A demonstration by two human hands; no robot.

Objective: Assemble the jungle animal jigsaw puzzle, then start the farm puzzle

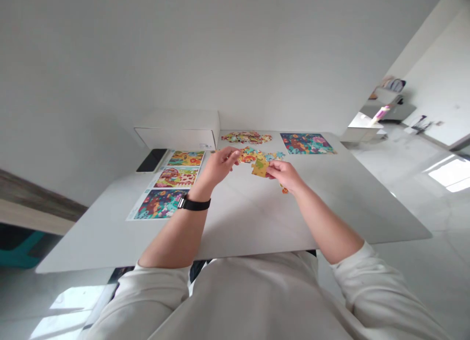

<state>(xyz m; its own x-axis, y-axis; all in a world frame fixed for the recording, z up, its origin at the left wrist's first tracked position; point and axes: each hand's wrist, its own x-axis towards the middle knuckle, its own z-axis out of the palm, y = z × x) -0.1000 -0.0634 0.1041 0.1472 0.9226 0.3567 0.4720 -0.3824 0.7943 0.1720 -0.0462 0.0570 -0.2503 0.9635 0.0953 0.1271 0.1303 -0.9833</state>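
- Head view: a white table bears everything.
- Box, back left.
- Sheet of three pictures, left of both hands.
- Left hand: fingers curled; I cannot tell whether it grips anything.
- Right hand: pinching the piece's right edge.
- Yellow puzzle piece: between the hands, tab pointing left; its long axis I cannot tell.

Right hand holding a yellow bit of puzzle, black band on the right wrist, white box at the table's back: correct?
One slip: the head view shows the black band on the wrist of the left hand. The right hand holds a yellow bit of puzzle, and the white box is at the back of the table.
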